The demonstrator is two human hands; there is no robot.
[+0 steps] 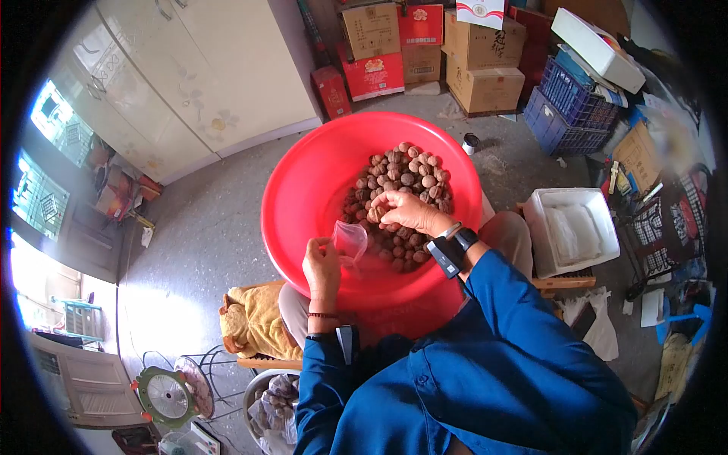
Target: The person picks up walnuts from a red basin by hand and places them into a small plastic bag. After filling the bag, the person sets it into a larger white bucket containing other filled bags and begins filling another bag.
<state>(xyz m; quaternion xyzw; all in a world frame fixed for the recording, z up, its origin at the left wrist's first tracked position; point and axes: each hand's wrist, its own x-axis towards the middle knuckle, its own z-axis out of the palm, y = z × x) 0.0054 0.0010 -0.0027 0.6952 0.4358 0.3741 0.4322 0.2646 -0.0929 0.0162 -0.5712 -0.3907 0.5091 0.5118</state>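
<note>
A large red basin (299, 197) rests in front of me, with a heap of brown walnuts (407, 180) on its right side. Over the heap, my right hand (409, 212) pinches a walnut (376, 214) between thumb and fingers. Toward the basin's left front, my left hand (322, 265) is closed on the edge of a clear plastic bag (349, 241). The bag hangs with its mouth apart, just left of the walnuts. Whether anything lies inside the bag is hard to tell.
Cardboard boxes (485, 83) and blue crates (565, 121) stand behind the basin. A white foam box (572, 231) is at the right. On the left are a yellow cloth (262, 322), a tub of filled bags (274, 409) and a green-rimmed fan (165, 396).
</note>
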